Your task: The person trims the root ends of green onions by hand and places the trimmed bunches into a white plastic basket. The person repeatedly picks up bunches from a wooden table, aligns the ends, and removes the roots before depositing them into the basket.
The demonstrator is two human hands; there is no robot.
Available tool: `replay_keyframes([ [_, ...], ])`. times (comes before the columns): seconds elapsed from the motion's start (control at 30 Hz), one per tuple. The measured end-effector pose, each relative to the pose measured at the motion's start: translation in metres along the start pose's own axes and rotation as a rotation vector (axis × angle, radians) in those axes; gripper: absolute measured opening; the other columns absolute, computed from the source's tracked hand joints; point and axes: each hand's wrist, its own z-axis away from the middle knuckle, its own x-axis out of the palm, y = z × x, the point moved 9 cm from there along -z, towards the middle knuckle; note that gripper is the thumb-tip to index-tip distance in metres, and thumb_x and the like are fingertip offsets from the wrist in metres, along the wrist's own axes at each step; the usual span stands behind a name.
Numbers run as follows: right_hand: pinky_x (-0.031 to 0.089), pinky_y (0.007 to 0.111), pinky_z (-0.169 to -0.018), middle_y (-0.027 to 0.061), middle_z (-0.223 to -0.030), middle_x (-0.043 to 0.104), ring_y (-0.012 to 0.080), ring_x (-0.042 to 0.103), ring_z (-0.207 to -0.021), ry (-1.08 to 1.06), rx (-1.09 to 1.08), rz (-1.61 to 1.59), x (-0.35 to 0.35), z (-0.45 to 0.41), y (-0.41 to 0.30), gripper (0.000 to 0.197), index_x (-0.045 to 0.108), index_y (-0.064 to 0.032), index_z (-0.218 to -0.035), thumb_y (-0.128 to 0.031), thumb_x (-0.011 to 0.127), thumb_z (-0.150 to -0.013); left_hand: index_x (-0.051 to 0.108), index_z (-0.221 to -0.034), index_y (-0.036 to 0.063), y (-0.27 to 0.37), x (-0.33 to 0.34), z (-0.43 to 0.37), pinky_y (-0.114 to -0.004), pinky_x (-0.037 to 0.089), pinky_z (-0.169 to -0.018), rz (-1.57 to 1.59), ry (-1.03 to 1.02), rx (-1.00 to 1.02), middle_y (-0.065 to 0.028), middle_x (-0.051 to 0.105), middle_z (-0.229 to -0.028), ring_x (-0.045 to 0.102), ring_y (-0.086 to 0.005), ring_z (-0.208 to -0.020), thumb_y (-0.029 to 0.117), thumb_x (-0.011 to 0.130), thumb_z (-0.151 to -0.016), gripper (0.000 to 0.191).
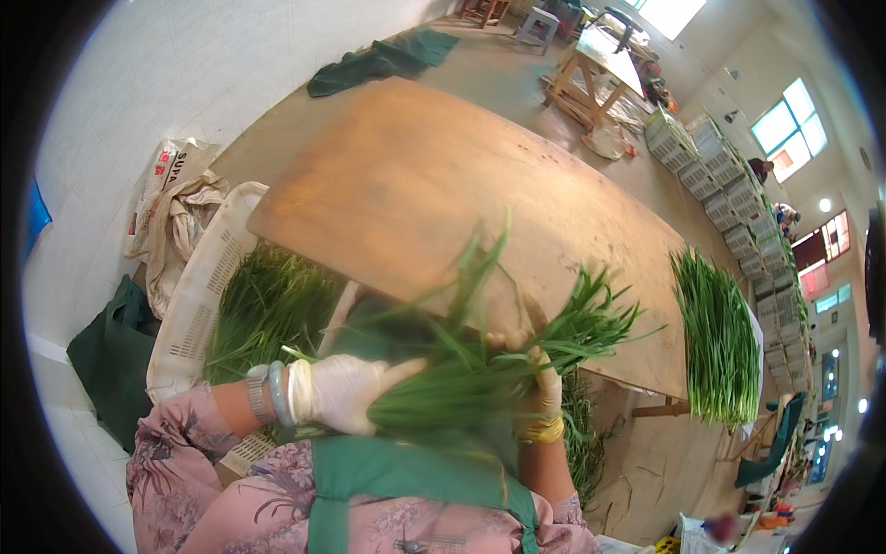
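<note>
A bunch of long green leaves that look like garlic chives lies across the front of my body, partly blurred. My left hand, in a thin whitish glove with a yellow band at the wrist, grips one end of it. At the other end, my right hand, gloved too, has its fingers around the leaves, and the tips fan out past it over the wooden tabletop. Some loose leaves stick up between the hands. On the table's right end rests a neat pile of the same leaves.
To my left stands a white plastic crate filled with leaves. Cut leaves litter the floor at my right. White crates are stacked along the far right, with people behind them. Sacks lean near the wall.
</note>
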Motion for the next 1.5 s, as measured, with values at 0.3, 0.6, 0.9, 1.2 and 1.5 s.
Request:
replay_keyframes([
  [0.3,0.052,0.041,-0.090,0.0092,-0.099,0.065,0.0234,0.064,-0.094,0.231,-0.073,-0.301,-0.079,0.011,0.032,0.030,0.062,-0.0044,-0.113,-0.027,0.064,-0.094,0.036,-0.149,-0.0061,0.012,-0.043,-0.019,-0.036,0.049,-0.102,-0.028,-0.152,0.335,-0.0271,0.060,-0.133,0.062,-0.0344,-0.119,0.043,0.077,-0.079,0.095],
  [0.6,0.047,0.041,-0.101,0.0041,-0.091,0.059,0.0201,0.060,-0.092,0.236,0.043,-0.368,-0.059,0.031,0.028,0.042,0.049,-0.0046,-0.130,-0.023,0.062,-0.094,0.066,-0.123,-0.0017,0.096,-0.137,-0.179,-0.037,0.056,-0.084,0.049,0.385,0.279,-0.0211,0.071,-0.102,0.070,-0.0276,-0.095,0.031,0.067,-0.089,0.047],
  [0.9,0.051,0.048,-0.100,0.0087,-0.097,0.065,0.0210,0.066,-0.091,0.038,-0.229,-0.240,-0.056,0.053,-0.016,0.028,0.057,-0.0054,-0.120,-0.021,0.063,-0.097,0.068,-0.110,0.0021,0.100,-0.116,-0.241,-0.038,0.055,-0.077,0.001,0.513,0.163,-0.0198,0.070,-0.091,0.069,-0.0247,-0.082,0.027,0.062,-0.091,0.032],
  [1.2,0.039,0.032,-0.077,-0.0035,-0.074,0.037,0.0099,0.037,-0.064,-0.143,-0.913,0.144,-0.060,0.198,-0.252,0.021,0.042,-0.0131,-0.089,-0.018,0.060,-0.099,0.066,-0.116,-0.0005,0.056,-0.304,-0.065,-0.027,0.055,-0.075,1.096,0.919,0.618,-0.0081,0.069,-0.102,0.064,-0.0132,-0.080,0.024,0.064,-0.098,0.030],
  [1.5,0.047,0.028,-0.062,0.0002,-0.091,0.061,0.0106,0.059,-0.076,0.871,-0.873,0.566,-0.175,0.273,-0.265,0.020,0.065,-0.0056,-0.100,-0.025,0.068,-0.096,0.073,-0.116,0.0082,0.116,-0.277,-0.025,-0.025,0.052,-0.093,0.535,0.913,0.636,-0.0020,0.074,-0.105,0.067,-0.0105,-0.094,0.027,0.066,-0.097,0.028],
])
